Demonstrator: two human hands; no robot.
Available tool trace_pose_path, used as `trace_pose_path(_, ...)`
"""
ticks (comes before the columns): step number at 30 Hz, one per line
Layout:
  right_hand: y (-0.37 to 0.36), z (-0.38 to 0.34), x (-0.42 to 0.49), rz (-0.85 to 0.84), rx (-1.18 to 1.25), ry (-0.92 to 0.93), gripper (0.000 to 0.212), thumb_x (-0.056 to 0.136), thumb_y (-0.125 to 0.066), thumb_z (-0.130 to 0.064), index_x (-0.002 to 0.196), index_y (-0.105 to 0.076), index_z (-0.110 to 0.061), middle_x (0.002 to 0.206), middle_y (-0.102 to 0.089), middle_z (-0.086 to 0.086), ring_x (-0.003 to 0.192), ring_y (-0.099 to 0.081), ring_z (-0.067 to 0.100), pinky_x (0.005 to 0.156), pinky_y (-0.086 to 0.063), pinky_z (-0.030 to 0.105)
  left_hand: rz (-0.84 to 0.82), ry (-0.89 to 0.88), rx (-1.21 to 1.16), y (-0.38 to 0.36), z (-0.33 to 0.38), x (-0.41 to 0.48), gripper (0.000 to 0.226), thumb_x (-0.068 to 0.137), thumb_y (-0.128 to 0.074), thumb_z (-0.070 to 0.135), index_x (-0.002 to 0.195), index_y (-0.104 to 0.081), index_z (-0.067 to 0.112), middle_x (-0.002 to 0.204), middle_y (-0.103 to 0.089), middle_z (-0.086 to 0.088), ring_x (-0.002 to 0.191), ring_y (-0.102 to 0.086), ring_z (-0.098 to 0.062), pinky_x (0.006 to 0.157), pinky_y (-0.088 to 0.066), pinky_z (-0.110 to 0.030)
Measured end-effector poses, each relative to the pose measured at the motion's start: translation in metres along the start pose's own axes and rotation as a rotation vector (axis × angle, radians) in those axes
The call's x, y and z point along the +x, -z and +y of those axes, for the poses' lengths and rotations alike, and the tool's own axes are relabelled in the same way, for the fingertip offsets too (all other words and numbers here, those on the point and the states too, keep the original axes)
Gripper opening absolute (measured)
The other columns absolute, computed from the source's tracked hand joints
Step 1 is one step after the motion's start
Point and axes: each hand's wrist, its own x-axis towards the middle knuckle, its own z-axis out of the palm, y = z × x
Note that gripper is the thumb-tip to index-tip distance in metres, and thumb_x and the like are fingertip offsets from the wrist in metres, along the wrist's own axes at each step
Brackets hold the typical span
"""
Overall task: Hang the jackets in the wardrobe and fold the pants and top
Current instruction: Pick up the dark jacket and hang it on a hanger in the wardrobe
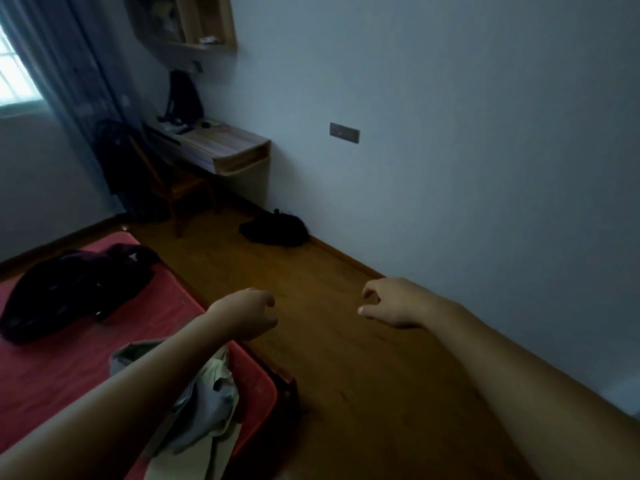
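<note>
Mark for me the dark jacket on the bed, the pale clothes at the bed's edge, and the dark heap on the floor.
dark jacket (69, 292): head view, middle of the bundle.
pale clothes (207, 408): head view, the grey middle fold.
dark heap (273, 230): head view, its centre.

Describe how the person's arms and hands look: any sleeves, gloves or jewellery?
The left forearm and right forearm are bare as far as the frame shows; no sleeve is visible. The left hand and right hand wear no gloves; I see no watch, bracelet or ring, though the picture is dim.
</note>
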Motion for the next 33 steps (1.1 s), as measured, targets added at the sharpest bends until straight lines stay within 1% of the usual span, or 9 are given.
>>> trace_pose_path(5, 0.031, 0.016, 0.044, -0.041, -0.034, 0.135, 0.061, 0.097, -0.058, -0.054, 0.148, -0.047, -0.024, 0.144, -0.055, 0.006, 0.125, -0.056, 0.024, 0.098, -0.049, 0.035, 0.024, 0.119, -0.049, 0.011, 0.013, 0.020, 0.049, 0.097, -0.058, 0.043, 0.141, -0.052, 0.021, 0.139, -0.054, -0.003, 0.120, -0.056, -0.019, 0.096, -0.050, -0.032)
trace_pose_path(8, 0.045, 0.017, 0.079, -0.053, -0.052, 0.207, 0.061, 0.096, -0.059, -0.055, 0.148, -0.047, -0.025, 0.143, -0.057, 0.006, 0.124, -0.057, 0.023, 0.100, -0.050, 0.037, 0.053, 0.177, -0.069, 0.020, 0.014, 0.039, 0.048, 0.096, -0.058, 0.042, 0.139, -0.053, 0.021, 0.135, -0.057, -0.002, 0.117, -0.058, -0.018, 0.091, -0.050, -0.030)
trace_pose_path(10, 0.054, 0.017, 0.105, -0.060, -0.059, 0.239, 0.061, 0.096, -0.059, -0.054, 0.147, -0.047, -0.025, 0.143, -0.057, 0.006, 0.123, -0.057, 0.023, 0.100, -0.050, 0.038, 0.063, 0.208, -0.078, 0.026, 0.012, 0.058, 0.048, 0.096, -0.057, 0.042, 0.139, -0.054, 0.020, 0.135, -0.057, -0.003, 0.117, -0.058, -0.019, 0.091, -0.050, -0.030)
trace_pose_path(18, 0.102, 0.016, 0.237, -0.092, -0.128, 0.333, 0.060, 0.097, -0.058, -0.054, 0.148, -0.047, -0.024, 0.144, -0.056, 0.005, 0.125, -0.057, 0.023, 0.100, -0.050, 0.036, 0.060, 0.302, -0.170, 0.050, -0.015, 0.174, 0.049, 0.096, -0.058, 0.043, 0.139, -0.053, 0.020, 0.134, -0.059, -0.003, 0.116, -0.060, -0.019, 0.093, -0.053, -0.032)
trace_pose_path(22, 0.144, 0.000, 0.314, -0.094, -0.162, 0.380, 0.058, 0.098, -0.057, -0.053, 0.147, -0.048, -0.023, 0.143, -0.056, 0.004, 0.124, -0.057, 0.022, 0.100, -0.049, 0.036, 0.084, 0.358, -0.228, 0.083, -0.039, 0.233, 0.049, 0.096, -0.059, 0.043, 0.139, -0.053, 0.021, 0.133, -0.060, -0.002, 0.111, -0.061, -0.016, 0.087, -0.054, -0.029)
trace_pose_path(26, 0.178, -0.025, 0.389, -0.085, -0.177, 0.457, 0.058, 0.097, -0.057, -0.055, 0.146, -0.049, -0.025, 0.142, -0.057, 0.004, 0.123, -0.057, 0.022, 0.099, -0.050, 0.036, 0.126, 0.415, -0.229, 0.116, -0.062, 0.284, 0.049, 0.097, -0.058, 0.042, 0.141, -0.052, 0.022, 0.137, -0.058, -0.003, 0.118, -0.060, -0.019, 0.094, -0.054, -0.033)
trace_pose_path(29, 0.194, -0.039, 0.442, -0.111, -0.193, 0.514, 0.058, 0.097, -0.057, -0.054, 0.147, -0.048, -0.025, 0.141, -0.057, 0.003, 0.122, -0.057, 0.021, 0.097, -0.049, 0.033, 0.128, 0.459, -0.238, 0.134, -0.078, 0.317, 0.049, 0.097, -0.055, 0.041, 0.142, -0.052, 0.021, 0.136, -0.058, -0.003, 0.117, -0.060, -0.020, 0.095, -0.054, -0.034)
trace_pose_path(31, 0.201, -0.048, 0.479, -0.123, -0.192, 0.543, 0.059, 0.097, -0.057, -0.055, 0.147, -0.048, -0.025, 0.141, -0.058, 0.002, 0.122, -0.058, 0.020, 0.096, -0.050, 0.033, 0.104, 0.500, -0.241, 0.144, -0.087, 0.338, 0.045, 0.097, -0.054, 0.039, 0.138, -0.055, 0.020, 0.133, -0.059, -0.003, 0.117, -0.060, -0.021, 0.098, -0.052, -0.036)
trace_pose_path(33, 0.209, -0.058, 0.517, -0.149, -0.189, 0.578, 0.060, 0.096, -0.058, -0.056, 0.146, -0.049, -0.026, 0.140, -0.058, 0.001, 0.120, -0.059, 0.019, 0.097, -0.052, 0.034, 0.113, 0.542, -0.249, 0.153, -0.099, 0.359, 0.039, 0.095, -0.056, 0.039, 0.130, -0.059, 0.022, 0.128, -0.063, -0.003, 0.114, -0.061, -0.022, 0.098, -0.050, -0.038)
